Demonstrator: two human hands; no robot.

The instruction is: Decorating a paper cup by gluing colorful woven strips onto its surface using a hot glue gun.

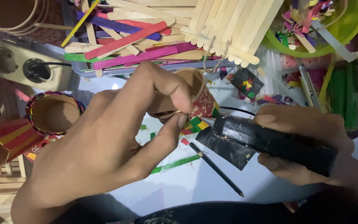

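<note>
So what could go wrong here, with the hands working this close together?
The glue gun in the right hand points its tip right at the left hand, whose fingertips pinch the cardboard tube; a slip might burn them. Glue could also drip onto the pencil and green stick lying below.

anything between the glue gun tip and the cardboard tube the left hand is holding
Nothing visible. The glue gun in the right hand points its tip straight at the cardboard tube gripped by the left hand; the gap between them looks open.
</note>
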